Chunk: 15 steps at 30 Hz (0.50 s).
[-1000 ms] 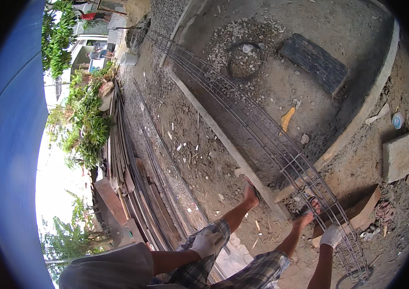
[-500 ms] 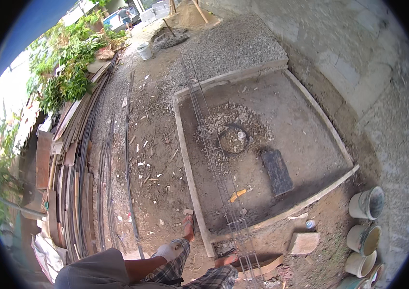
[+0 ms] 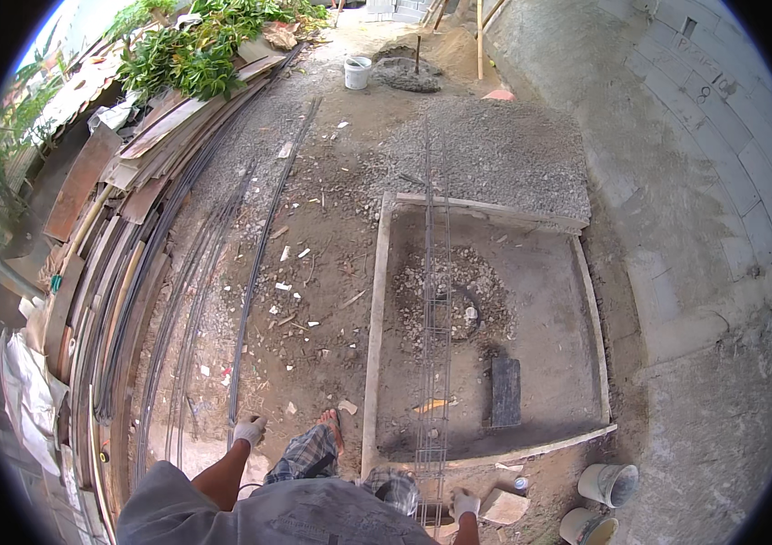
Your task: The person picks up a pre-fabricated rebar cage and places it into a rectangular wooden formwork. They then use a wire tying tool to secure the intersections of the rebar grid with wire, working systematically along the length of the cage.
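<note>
Gloved and hanging loose, your left hand (image 3: 248,431) holds nothing; it hovers over the bare dirt by the near ends of the long loose rebar rods (image 3: 254,282). To the right, your right hand (image 3: 465,504), also gloved, sits at the near end of the tied rebar cage (image 3: 434,336), though whether the fingers close on a bar is too small to tell. That cage lies lengthwise across the wooden-framed concrete pad (image 3: 375,318), running out over the gravel heap (image 3: 495,154), so it looks assembled and laid down, with spare rods unused.
</note>
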{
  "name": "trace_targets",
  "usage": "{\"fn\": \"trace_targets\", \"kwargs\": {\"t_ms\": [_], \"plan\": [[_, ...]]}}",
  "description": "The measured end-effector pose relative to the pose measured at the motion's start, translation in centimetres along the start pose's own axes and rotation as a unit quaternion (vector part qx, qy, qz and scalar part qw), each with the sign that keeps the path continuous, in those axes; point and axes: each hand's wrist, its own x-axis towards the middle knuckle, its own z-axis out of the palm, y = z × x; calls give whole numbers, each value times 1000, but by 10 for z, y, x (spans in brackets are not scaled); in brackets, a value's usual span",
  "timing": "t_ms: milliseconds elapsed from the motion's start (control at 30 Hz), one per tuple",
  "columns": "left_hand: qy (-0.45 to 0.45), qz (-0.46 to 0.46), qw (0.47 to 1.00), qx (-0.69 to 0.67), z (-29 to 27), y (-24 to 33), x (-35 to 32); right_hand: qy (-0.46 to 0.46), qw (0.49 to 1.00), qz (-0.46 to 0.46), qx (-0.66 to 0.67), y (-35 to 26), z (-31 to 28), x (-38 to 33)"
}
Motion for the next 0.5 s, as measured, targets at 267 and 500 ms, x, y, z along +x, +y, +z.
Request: {"fn": "trace_targets", "kwargs": {"t_ms": [267, 500], "plan": [[59, -54, 959, -270, -79, -14, 45, -85, 976, -158, -123, -154, 125, 36], [63, -327, 917, -221, -66, -33, 22, -68, 962, -65, -256, -206, 183, 20]]}}
